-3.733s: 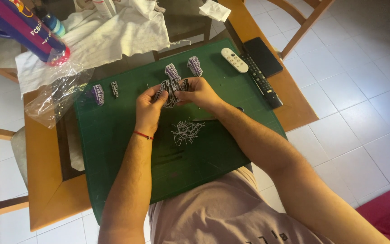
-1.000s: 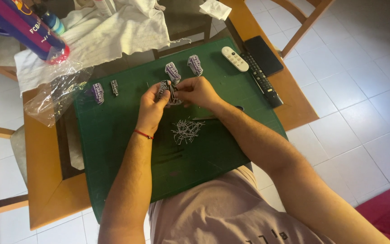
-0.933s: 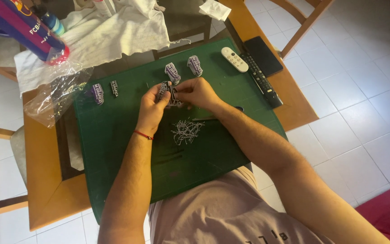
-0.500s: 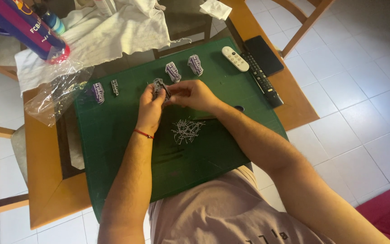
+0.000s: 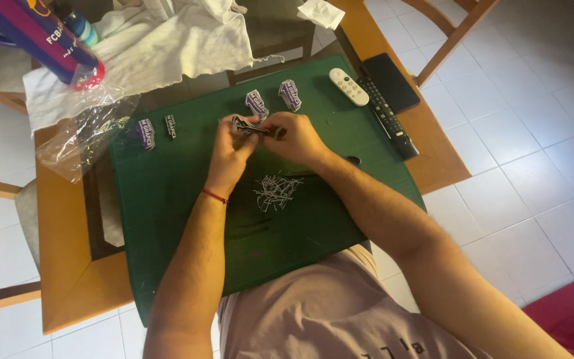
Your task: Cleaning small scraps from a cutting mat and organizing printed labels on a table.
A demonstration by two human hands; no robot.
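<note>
At 9 o'clock of your hands, a crumpled clear plastic bag (image 5: 88, 136) lies over the edge of the green cutting mat (image 5: 167, 199). Just inside it, two small purple-and-white patches (image 5: 146, 132) rest on the mat, the second one narrower (image 5: 171, 126). Your left hand (image 5: 232, 151) pinches the left end of a purple-and-white patch (image 5: 246, 125) between thumb and fingers, its grip closed on it, a red cord around the wrist. Your right hand (image 5: 298, 136) closes on the patch's right end, so the piece sits between both hands just above the mat's upper middle. At 12 o'clock, two more patches (image 5: 256, 103) stand near each other, the right one (image 5: 289, 94) at 1 o'clock. At 6 o'clock, a loose heap of thin white trimmings (image 5: 276, 191) lies on the mat. At 2 o'clock, a white remote (image 5: 349, 86) and a black remote (image 5: 386, 119) lie by the wooden surface (image 5: 61, 266).
</note>
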